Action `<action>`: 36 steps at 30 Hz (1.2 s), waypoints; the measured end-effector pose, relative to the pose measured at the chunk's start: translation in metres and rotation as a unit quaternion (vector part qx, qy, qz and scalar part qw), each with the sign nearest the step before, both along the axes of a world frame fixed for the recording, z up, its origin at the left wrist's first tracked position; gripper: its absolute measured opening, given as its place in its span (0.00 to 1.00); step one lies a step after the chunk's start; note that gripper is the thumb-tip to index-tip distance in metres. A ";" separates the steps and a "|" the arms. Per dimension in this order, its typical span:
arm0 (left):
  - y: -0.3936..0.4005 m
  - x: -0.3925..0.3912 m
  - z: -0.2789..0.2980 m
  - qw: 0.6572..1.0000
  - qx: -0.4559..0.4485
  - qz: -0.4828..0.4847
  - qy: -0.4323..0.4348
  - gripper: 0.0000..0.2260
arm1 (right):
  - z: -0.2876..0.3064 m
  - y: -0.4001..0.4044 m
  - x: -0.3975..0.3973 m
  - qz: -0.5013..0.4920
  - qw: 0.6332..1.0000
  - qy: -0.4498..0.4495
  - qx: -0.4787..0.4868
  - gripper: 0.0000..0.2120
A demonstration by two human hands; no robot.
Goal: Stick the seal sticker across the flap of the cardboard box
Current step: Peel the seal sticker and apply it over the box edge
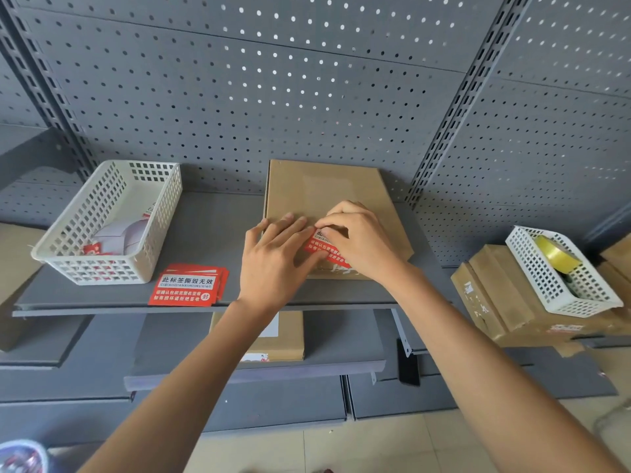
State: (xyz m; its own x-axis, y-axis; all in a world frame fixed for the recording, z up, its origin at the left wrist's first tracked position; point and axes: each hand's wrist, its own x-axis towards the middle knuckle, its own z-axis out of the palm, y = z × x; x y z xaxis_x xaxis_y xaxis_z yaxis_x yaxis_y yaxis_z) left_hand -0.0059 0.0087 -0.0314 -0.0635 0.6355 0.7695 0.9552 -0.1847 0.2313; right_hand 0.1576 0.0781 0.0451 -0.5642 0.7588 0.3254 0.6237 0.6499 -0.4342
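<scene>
A flat brown cardboard box [321, 192] lies on the grey shelf [205, 233], against the pegboard. A red seal sticker [322, 245] with white writing lies near the box's front edge. My left hand [276, 254] rests flat with spread fingers on the box, its fingertips on the sticker's left end. My right hand [362, 240] is curled over the sticker's right part and pinches its upper edge with thumb and forefinger. Much of the sticker is hidden under both hands.
A stack of the same red stickers [187, 285] lies at the shelf's front, left of my hands. A white mesh basket [112, 223] stands further left. At right, another white basket [560, 271] with yellow tape sits on stacked boxes [495, 302]. A further box [273, 339] lies on the lower shelf.
</scene>
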 end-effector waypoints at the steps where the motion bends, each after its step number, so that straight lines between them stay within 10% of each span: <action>1: 0.000 0.000 0.000 1.000 0.002 0.001 -0.001 0.20 | 0.000 0.001 0.000 0.001 1.000 0.003 -0.006 0.08; 36: -0.002 0.001 0.001 1.000 -0.011 -0.004 -0.020 0.20 | 0.002 0.010 -0.006 -0.008 0.993 0.021 -0.112 0.04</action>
